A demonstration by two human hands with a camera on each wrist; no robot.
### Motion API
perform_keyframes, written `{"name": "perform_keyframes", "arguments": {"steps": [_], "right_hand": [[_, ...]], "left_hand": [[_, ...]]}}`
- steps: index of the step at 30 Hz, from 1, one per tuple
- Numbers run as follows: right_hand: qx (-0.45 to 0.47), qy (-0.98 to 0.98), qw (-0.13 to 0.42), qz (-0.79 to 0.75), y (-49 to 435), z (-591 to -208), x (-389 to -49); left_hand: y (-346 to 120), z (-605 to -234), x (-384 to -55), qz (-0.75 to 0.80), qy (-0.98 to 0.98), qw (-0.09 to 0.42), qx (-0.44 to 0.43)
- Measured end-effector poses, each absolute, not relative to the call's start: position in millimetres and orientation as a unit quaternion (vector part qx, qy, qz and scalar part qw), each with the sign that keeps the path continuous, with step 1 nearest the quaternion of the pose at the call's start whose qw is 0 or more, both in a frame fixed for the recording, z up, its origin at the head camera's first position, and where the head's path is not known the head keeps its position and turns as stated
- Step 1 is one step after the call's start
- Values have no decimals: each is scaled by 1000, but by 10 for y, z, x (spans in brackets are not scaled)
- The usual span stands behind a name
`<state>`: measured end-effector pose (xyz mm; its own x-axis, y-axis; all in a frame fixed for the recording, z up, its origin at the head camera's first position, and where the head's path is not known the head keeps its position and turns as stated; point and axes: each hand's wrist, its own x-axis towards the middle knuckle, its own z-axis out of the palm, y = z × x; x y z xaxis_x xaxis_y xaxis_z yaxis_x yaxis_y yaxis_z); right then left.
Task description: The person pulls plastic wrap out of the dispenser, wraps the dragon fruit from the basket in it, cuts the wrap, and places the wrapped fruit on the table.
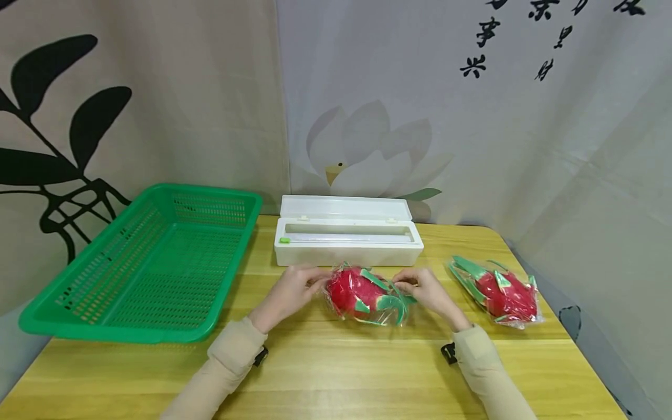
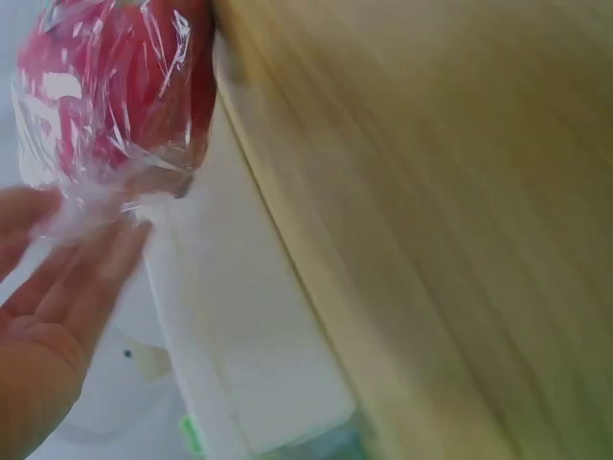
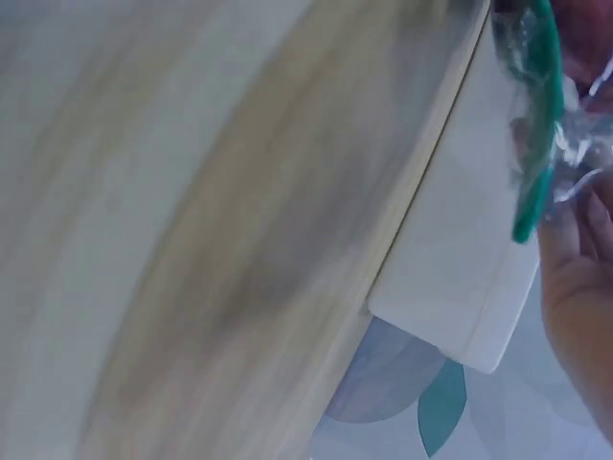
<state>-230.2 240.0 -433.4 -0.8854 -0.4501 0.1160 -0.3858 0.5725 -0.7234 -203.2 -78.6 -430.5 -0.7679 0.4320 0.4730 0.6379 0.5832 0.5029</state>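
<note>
A red dragon fruit (image 1: 353, 293) with green scales, in clear plastic wrap, sits between my two hands in front of the white box. My left hand (image 1: 299, 286) pinches the gathered wrap (image 2: 81, 216) at the fruit's left end. At the opposite end, beside the green leaf tips, my right hand (image 1: 424, 290) pinches the film (image 3: 582, 144). Whether the fruit's underside touches the table cannot be told. A second wrapped dragon fruit (image 1: 508, 296) lies on the table to the right of my right hand.
Behind the hands stands a long white cling film dispenser (image 1: 349, 255), its lid (image 1: 343, 207) raised and a green slider (image 1: 284, 240) at its left. A green plastic basket (image 1: 131, 334) occupies the left of the wooden table (image 1: 346, 373). Printed curtains hang behind.
</note>
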Motion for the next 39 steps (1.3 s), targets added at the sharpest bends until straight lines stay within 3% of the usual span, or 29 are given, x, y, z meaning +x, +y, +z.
{"name": "perform_keyframes", "arguments": {"steps": [7,13,30,36,39], "right_hand": [[-313,846,139,-408,2575,-4288,-2158],[-316,836,203,-399,2630,-4282,-2091],[-333,839,156,-400,2602,-4270,-2097],[-324,799,168,-479,2619,-4280,-2136],[-293,819,146,-472,2602,-4283,-2157]], "left_hand": [[-780,-4334,-1864,-207,-904,125,-352],[-752,-4370,-1849,-157,-901,170,-368],[-673,-4361,-1822,-193,-896,220,-335],[-679,-4353,-1815,-222,-869,289,-334],[-678,-4344,-1795,-211,-884,269,-320]]}}
